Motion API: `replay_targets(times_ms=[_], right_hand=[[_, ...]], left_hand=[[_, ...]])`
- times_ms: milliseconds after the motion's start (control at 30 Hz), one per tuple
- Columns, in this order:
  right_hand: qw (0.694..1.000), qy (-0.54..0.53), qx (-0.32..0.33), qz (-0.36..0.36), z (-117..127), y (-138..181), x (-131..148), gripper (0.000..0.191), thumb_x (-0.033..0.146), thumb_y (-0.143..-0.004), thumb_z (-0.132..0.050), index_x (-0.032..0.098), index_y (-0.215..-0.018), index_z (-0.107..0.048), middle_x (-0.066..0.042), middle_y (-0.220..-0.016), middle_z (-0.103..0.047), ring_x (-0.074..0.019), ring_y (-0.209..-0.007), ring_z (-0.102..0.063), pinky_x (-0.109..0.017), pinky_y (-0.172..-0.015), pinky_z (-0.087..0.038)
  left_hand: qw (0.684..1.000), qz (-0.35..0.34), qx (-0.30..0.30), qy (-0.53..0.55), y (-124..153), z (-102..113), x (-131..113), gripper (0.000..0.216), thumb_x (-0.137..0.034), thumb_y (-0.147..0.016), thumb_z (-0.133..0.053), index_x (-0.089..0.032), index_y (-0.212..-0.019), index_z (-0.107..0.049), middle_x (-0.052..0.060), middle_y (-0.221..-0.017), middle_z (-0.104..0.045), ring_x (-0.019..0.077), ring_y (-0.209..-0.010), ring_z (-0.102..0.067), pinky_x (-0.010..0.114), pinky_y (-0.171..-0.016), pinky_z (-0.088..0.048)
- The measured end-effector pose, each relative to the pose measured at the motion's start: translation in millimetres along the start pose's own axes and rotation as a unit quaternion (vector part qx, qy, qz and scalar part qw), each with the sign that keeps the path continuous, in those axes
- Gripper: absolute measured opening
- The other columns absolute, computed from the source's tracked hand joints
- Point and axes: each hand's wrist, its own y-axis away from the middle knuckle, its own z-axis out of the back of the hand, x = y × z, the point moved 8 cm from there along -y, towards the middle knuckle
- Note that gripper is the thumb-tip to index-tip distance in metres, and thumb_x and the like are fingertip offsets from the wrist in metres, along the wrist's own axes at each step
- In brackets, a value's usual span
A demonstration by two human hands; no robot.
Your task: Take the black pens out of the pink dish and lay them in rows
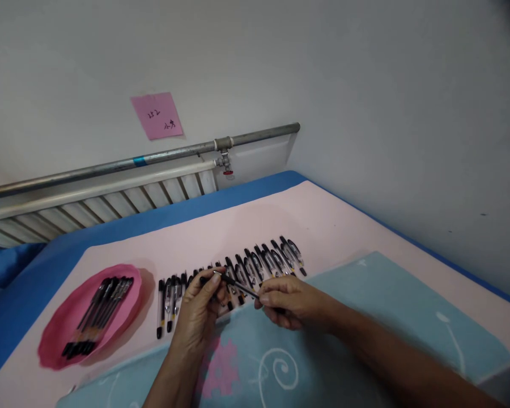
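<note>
Between my two hands a slim black-and-grey pen (240, 286) is held at a slant. The thumb and fingers of my left hand (199, 306) pinch its upper left end, near a silvery tip. My right hand (287, 300) has its fingers closed round the lower right end. A dark end also pokes out by the left fingers; I cannot make out what it belongs to. Just beyond my hands, a long row of black-capped clear pens (266, 260) lies side by side, partly hidden by the left hand.
To the left, a pink scalloped dish (51, 334) holds several pens. A pale pink sheet (335, 226) covers the blue surface, with a light blue patterned cloth (348, 294) in front. A radiator (144, 195), a metal pipe (174, 152) and a pink note (157, 116) are along the wall.
</note>
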Motion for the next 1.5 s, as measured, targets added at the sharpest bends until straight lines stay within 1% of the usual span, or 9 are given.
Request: replay_targets(times_ms=[133,333,500,633,933,1067,1200,1333,1500], right_hand=[[0.992,0.02,-0.101,0.074,14,1,10,0.021,0.028,-0.066,-0.064,0.016,-0.078,-0.052,0.007,-0.054,-0.047,-0.0036,-0.044,-0.041,-0.016,-0.042,-0.032],[1.0,0.0,0.01,-0.014,-1,1,0,0.027,0.039,-0.079,-0.045,0.014,-0.083,-0.055,0.001,-0.059,-0.054,-0.0056,-0.041,-0.043,-0.017,-0.034,-0.027],[0.993,0.025,-0.095,0.07,17,-1,7,0.021,0.03,-0.067,-0.064,0.016,-0.074,-0.051,0.007,-0.052,-0.045,-0.0041,-0.044,-0.039,-0.016,-0.04,-0.03],[0.994,0.035,-0.081,0.068,14,-4,1,0.017,0.032,-0.073,-0.057,0.017,-0.075,-0.05,0.007,-0.048,-0.043,-0.0047,-0.041,-0.037,-0.017,-0.039,-0.027],[0.938,0.266,-0.152,0.164,26,12,32,0.009,0.025,-0.073,-0.057,0.017,-0.073,-0.062,0.0,-0.068,-0.054,-0.0106,-0.063,-0.049,-0.022,-0.058,-0.037],[0.867,0.366,-0.262,0.213,65,31,43,0.015,0.028,-0.076,-0.055,0.021,-0.08,-0.067,-0.003,-0.082,-0.057,-0.0146,-0.078,-0.053,-0.025,-0.069,-0.04],[0.802,0.389,-0.432,0.138,132,52,36,0.019,0.029,-0.077,-0.051,0.02,-0.082,-0.067,-0.004,-0.081,-0.061,-0.0159,-0.077,-0.054,-0.027,-0.071,-0.04],[0.804,0.391,-0.446,0.039,164,44,18,0.022,0.027,-0.076,-0.049,0.017,-0.082,-0.067,-0.004,-0.078,-0.064,-0.0161,-0.074,-0.057,-0.026,-0.069,-0.039],[0.806,0.407,-0.429,-0.009,164,31,10,0.023,0.027,-0.074,-0.049,0.017,-0.084,-0.067,-0.004,-0.075,-0.065,-0.0156,-0.072,-0.057,-0.024,-0.064,-0.038]], left_hand=[[1.0,0.0,-0.004,0.0,0,1,0,0.016,-0.024,-0.064,-0.071,-0.018,-0.078,-0.067,-0.001,-0.059,-0.053,0.0059,-0.052,-0.046,0.018,-0.049,-0.038],[1.0,-0.002,0.008,-0.021,1,-1,0,0.018,-0.024,-0.063,-0.071,-0.017,-0.08,-0.067,-0.001,-0.06,-0.054,0.007,-0.052,-0.046,0.02,-0.047,-0.037],[1.0,-0.014,-0.011,0.014,-3,4,-4,0.018,-0.024,-0.061,-0.073,-0.017,-0.076,-0.066,-0.001,-0.061,-0.054,0.006,-0.052,-0.046,0.019,-0.046,-0.037],[0.999,-0.008,-0.024,0.047,-5,7,-6,0.019,-0.022,-0.06,-0.073,-0.016,-0.076,-0.066,-0.001,-0.064,-0.057,0.006,-0.053,-0.049,0.018,-0.046,-0.04],[0.989,0.007,-0.128,0.073,-6,35,-22,0.009,-0.012,-0.072,-0.062,-0.015,-0.08,-0.065,0.002,-0.072,-0.067,0.0097,-0.058,-0.062,0.023,-0.06,-0.054],[0.975,-0.006,-0.192,0.111,-5,55,-36,0.013,-0.01,-0.079,-0.052,-0.015,-0.077,-0.064,0.001,-0.067,-0.066,0.007,-0.056,-0.061,0.022,-0.062,-0.055],[0.969,-0.008,-0.209,0.133,-4,61,-43,0.017,-0.009,-0.08,-0.049,-0.014,-0.074,-0.064,0.0,-0.065,-0.065,0.0063,-0.055,-0.061,0.021,-0.063,-0.055],[0.97,0.001,-0.209,0.124,-2,59,-40,0.017,-0.008,-0.079,-0.049,-0.013,-0.073,-0.065,0.001,-0.064,-0.066,0.0069,-0.055,-0.061,0.021,-0.062,-0.055],[0.972,0.008,-0.208,0.105,1,54,-35,0.017,-0.006,-0.078,-0.05,-0.013,-0.072,-0.065,0.002,-0.064,-0.066,0.0089,-0.055,-0.062,0.024,-0.059,-0.056]])
